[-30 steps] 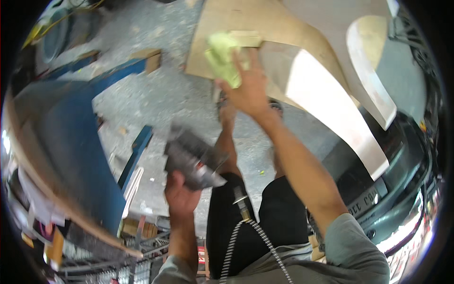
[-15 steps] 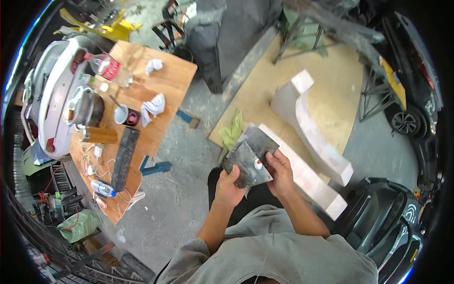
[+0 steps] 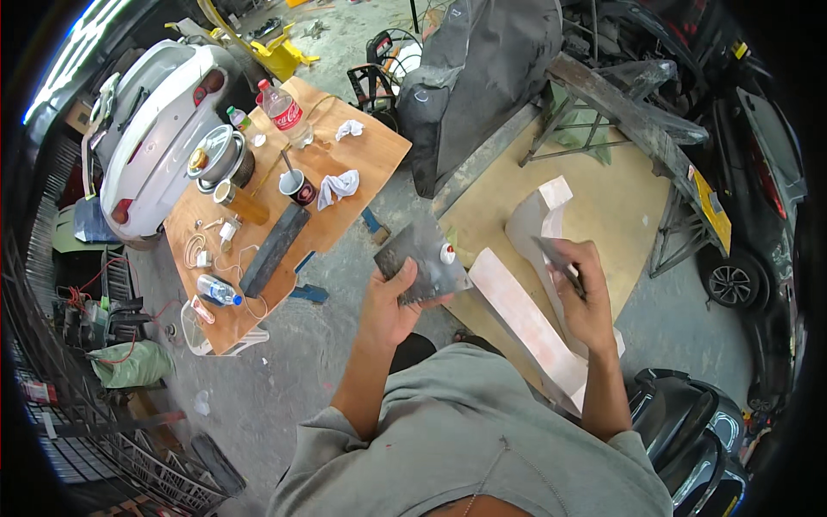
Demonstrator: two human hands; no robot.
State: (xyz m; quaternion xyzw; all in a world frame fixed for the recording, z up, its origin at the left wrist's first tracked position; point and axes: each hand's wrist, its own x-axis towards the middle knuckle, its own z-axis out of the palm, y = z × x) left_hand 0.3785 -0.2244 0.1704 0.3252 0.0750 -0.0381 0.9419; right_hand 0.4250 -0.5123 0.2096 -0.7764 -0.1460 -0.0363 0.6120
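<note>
In my left hand (image 3: 392, 303) is a dark grey flat plate (image 3: 412, 257), gripped at its near left corner, thumb on top and fingers beneath. A small white dab of paste with a red spot (image 3: 447, 253) sits near the plate's right edge. Off to the right, my right hand (image 3: 587, 297) is closed around a thin dark flat spreader (image 3: 556, 260), seen nearly edge-on and apart from the plate. Beyond and below the hands lie a long pale, pinkish-white bar (image 3: 525, 320) and a curved pale piece (image 3: 523, 228), partly covered by my right hand.
The pale pieces lie on a tan board (image 3: 482, 202). At left, a wooden table (image 3: 370, 142) bears bottles, a pot (image 3: 217, 155), a cup (image 3: 297, 187), crumpled paper and a long dark block (image 3: 274, 250). A metal trestle (image 3: 603, 99) stands far right; car parts (image 3: 689, 431) sit near right.
My hands have moved apart. The right one has drawn the spreader away from the plate to the right, while the left still holds the plate. The view has shifted and shows more of the far side.
</note>
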